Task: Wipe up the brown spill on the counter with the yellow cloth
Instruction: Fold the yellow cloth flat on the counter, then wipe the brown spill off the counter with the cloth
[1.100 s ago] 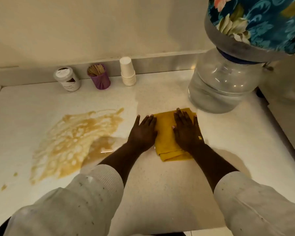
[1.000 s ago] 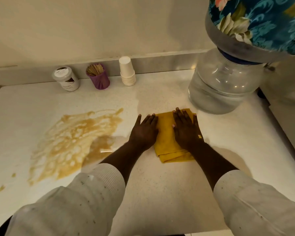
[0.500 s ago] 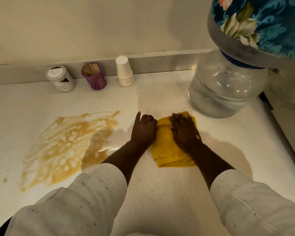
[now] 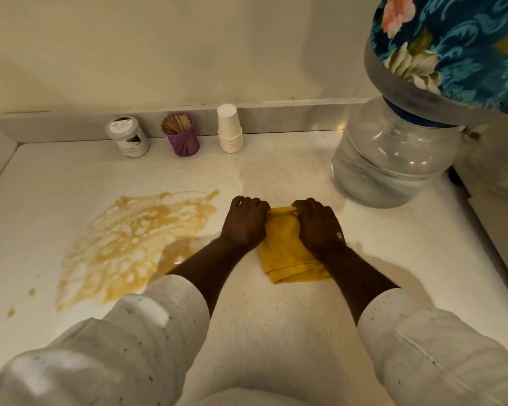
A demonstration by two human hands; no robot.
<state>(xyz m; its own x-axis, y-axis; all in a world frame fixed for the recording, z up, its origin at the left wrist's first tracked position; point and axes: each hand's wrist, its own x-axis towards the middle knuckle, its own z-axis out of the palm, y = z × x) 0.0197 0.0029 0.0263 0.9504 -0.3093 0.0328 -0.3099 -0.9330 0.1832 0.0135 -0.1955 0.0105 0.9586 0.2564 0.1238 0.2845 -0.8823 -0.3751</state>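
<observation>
While both hands, left hand (image 4: 244,222) and right hand (image 4: 318,227), bunch up the yellow cloth (image 4: 285,253) with curled fingers, wiping hasn't started; next it probably slides left onto the brown spill (image 4: 135,244), nearby on the counter (image 4: 276,332).
</observation>
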